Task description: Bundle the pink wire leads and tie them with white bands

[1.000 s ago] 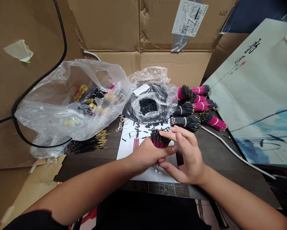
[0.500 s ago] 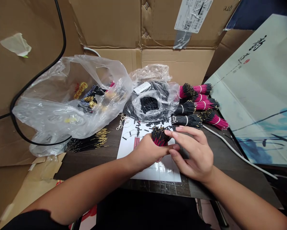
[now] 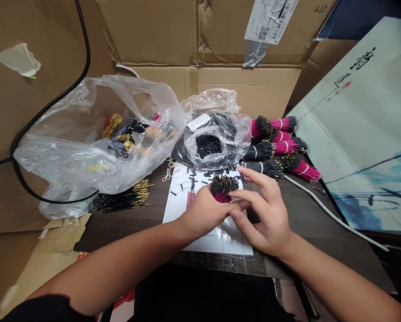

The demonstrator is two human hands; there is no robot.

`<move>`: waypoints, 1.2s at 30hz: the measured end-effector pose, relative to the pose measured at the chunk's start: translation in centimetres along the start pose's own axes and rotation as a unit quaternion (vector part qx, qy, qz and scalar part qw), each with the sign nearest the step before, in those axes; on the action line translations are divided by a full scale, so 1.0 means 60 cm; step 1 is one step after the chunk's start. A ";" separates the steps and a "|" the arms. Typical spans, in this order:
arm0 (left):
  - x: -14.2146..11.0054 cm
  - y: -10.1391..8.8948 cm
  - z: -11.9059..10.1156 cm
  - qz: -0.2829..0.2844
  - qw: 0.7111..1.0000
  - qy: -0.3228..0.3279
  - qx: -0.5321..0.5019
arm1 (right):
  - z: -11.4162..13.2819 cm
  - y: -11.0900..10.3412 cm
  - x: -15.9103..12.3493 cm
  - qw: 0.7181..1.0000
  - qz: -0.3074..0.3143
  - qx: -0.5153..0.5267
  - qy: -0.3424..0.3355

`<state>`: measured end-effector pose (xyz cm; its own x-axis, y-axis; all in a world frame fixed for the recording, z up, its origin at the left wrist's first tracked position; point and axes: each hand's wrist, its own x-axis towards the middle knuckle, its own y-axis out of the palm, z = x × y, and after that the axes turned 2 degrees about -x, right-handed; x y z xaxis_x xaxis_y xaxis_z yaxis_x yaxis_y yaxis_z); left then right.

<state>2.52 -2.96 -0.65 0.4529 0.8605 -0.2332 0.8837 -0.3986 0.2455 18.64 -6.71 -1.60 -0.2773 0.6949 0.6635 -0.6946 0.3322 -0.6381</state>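
My left hand [image 3: 203, 210] is wrapped around a bundle of pink wires [image 3: 224, 188] with black sleeved ends and small gold tips, which point up and away from me. Its lower part is hidden by my fingers. Close on the right is my right hand [image 3: 269, 219], fingers apart and curved, with fingertips at the side of the bundle and near my left thumb. Under both hands lies a white printed sheet [image 3: 176, 214]. Short black sleeves [image 3: 220, 172] are scattered over its far part, in front of an open clear bag of black sleeves [image 3: 208, 146].
Banded bundles of pink and black wires [image 3: 285, 145] lie at the back right. On the left are a large plastic bag [image 3: 76, 156] and loose black wires with gold ends [image 3: 126, 197]. A white cable [image 3: 334, 214] crosses the right side; cardboard [image 3: 247, 87] walls the back.
My right hand has shifted slightly left and its index finger has lifted off the top of the bundle. The bundle has tilted a little, showing more of its tips.
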 end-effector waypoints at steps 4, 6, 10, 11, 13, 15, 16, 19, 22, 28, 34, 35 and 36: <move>0.003 0.000 0.010 -0.032 0.998 0.027 0.036 | 0.008 0.006 0.005 0.998 -0.015 0.013 0.058; 0.006 -0.003 0.020 -0.048 0.995 0.049 0.076 | 0.011 0.010 0.007 0.996 -0.024 0.015 0.088; 0.008 -0.007 0.030 -0.064 0.988 0.072 0.120 | 0.015 0.013 0.012 0.993 -0.021 0.027 0.113; 0.008 -0.006 0.030 -0.063 0.988 0.072 0.119 | 0.015 0.013 0.014 0.992 -0.018 0.035 0.118; 0.007 -0.004 0.026 -0.054 0.991 0.064 0.105 | 0.015 0.011 0.016 0.990 -0.016 0.055 0.127; 0.006 -0.001 0.021 -0.041 0.994 0.050 0.084 | 0.015 0.008 0.018 0.988 -0.016 0.070 0.134; 0.006 0.000 0.019 -0.035 0.996 0.044 0.076 | 0.015 0.006 0.018 0.988 -0.020 0.075 0.137; 0.006 0.002 0.016 -0.036 0.997 0.035 0.065 | 0.015 0.003 0.019 0.985 -0.040 0.080 0.145; 0.009 0.001 0.017 -0.037 0.997 0.028 0.057 | 0.012 0.004 0.021 0.985 -0.058 0.075 0.147; 0.009 -0.003 0.015 0.045 0.997 -0.037 -0.049 | -0.009 0.003 0.016 0.983 -0.061 0.107 0.133; 0.007 -0.009 0.010 0.069 0.984 -0.050 -0.155 | -0.019 0.007 -0.002 0.999 0.023 0.027 0.016; 0.007 -0.009 0.010 0.058 0.983 -0.050 -0.166 | -0.018 0.011 -0.003 0.999 0.043 0.013 0.004; 0.008 -0.010 0.009 0.049 0.982 -0.054 -0.174 | -0.017 0.014 -0.004 0.998 0.058 0.004 -0.005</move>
<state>2.27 -2.46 -1.41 0.5599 0.7777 -0.2859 0.7497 -0.3285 0.5744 18.79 -5.94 -2.71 -0.3630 0.7219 0.5892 -0.6624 0.2448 -0.7080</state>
